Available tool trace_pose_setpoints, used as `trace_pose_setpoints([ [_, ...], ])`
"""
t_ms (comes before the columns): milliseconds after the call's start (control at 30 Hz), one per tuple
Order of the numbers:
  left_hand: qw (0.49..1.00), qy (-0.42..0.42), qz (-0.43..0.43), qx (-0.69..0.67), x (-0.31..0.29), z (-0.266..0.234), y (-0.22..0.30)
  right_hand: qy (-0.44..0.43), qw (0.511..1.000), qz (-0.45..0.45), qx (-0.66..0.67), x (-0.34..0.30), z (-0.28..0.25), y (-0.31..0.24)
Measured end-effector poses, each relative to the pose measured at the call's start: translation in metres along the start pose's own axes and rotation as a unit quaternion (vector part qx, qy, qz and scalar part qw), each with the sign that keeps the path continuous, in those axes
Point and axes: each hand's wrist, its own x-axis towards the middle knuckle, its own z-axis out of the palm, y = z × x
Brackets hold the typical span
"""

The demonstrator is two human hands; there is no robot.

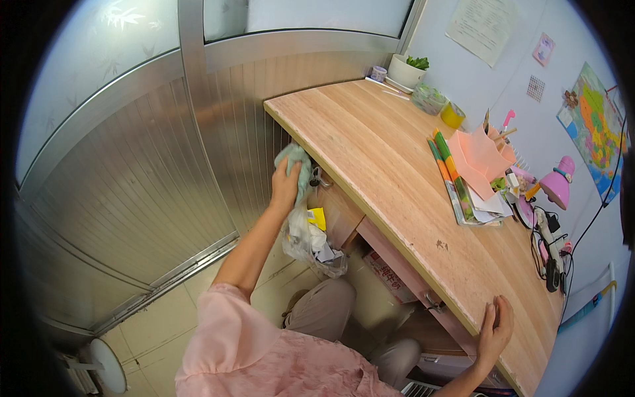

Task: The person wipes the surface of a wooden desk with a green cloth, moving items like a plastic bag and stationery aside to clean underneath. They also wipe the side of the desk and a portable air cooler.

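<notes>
The wooden bench (390, 172) is running as one long slab from the far corner by the potted plant (408, 69) toward the person's right, its front edge slanting down across the view. The left hand (286, 185) is reaching up and away from the body to the bench's near left end, where its fingers are closing around a pale green cloth (296, 165) and pressing it against the side just below the top edge. The cloth is lying bunched, its longer side hanging roughly downward. Straight beneath it a clear plastic bag (309, 241) of scraps is hanging. The right hand (496, 327) is resting well apart, at the front edge near the person's body, fingers spread and bent over the lip, holding nothing. So the left one alone is on the cloth.

Counting: one bench, one bag, one cloth, one pink lamp (557, 184), two hands at work.
</notes>
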Motion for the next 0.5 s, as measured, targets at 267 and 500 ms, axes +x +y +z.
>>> trace_pose_setpoints([
  [267,0.992,-0.024,0.126,-0.002,-0.157,0.072,0.082,0.007,0.999,-0.042,-0.033,0.001,-0.002,0.010],
  [500,0.994,0.094,0.056,0.003,-0.129,0.120,0.069,0.025,0.997,-0.055,-0.041,-0.002,-0.003,0.009],
])
